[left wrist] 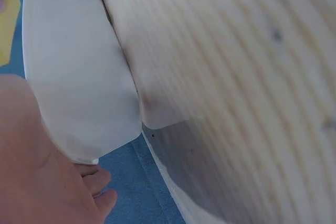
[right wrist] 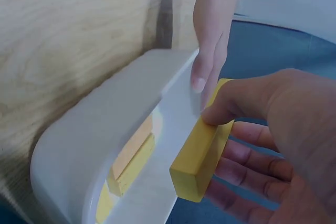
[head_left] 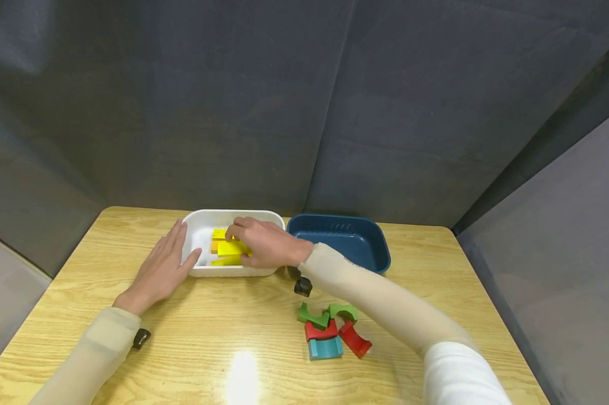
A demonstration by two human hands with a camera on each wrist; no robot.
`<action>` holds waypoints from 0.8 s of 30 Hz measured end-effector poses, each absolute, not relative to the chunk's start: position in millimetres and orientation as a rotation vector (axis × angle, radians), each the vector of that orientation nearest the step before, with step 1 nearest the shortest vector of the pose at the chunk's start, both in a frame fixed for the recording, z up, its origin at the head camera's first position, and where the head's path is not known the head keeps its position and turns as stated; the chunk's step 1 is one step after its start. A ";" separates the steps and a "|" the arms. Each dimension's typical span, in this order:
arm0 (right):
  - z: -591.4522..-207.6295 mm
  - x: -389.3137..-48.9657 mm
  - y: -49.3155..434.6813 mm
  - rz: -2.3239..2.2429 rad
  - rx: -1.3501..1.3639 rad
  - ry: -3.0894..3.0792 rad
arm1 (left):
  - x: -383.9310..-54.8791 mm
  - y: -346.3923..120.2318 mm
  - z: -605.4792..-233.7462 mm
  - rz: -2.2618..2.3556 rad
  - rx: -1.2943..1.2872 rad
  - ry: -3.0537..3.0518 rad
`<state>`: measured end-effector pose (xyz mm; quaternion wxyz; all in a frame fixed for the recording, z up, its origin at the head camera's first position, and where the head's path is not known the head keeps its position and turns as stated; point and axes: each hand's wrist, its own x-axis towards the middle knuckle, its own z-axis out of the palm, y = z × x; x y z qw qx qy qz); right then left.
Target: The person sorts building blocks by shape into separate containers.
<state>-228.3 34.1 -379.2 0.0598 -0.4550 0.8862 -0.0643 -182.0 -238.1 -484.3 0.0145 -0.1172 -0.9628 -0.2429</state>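
A white plastic tub (head_left: 233,271) stands at the back left of the table with several yellow blocks (head_left: 227,261) in it. My right hand (head_left: 270,244) reaches over the tub. Between thumb and fingers it pinches a long yellow block (right wrist: 197,153), plainly seen in the right wrist view above other yellow pieces in the tub. At the tub's left end my left hand (head_left: 162,270) rests against the rim, its fingers straight and thumb spread. The left wrist view shows the tub's white side wall (left wrist: 79,66) beside that hand.
A dark blue tub (head_left: 357,247) stands right of the white one, partly behind my right forearm. Nearer on the wooden table (head_left: 193,349) lie green arch blocks (head_left: 314,319), red arch blocks (head_left: 355,340) and a blue arch block (head_left: 326,349). A dark curtain (head_left: 233,112) hangs behind.
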 end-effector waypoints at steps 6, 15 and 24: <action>-386.7 -243.9 31.0 -0.203 -1.355 2.665 | -181.7 -238.5 -485.3 -0.752 -0.362 -2.999; -397.8 -263.5 20.8 -0.176 -1.298 2.664 | -181.7 -239.6 -484.8 -0.740 -0.363 -3.003; -408.3 -273.3 12.3 -0.174 -1.259 2.634 | -180.7 -239.6 -485.1 -0.738 -0.355 -3.009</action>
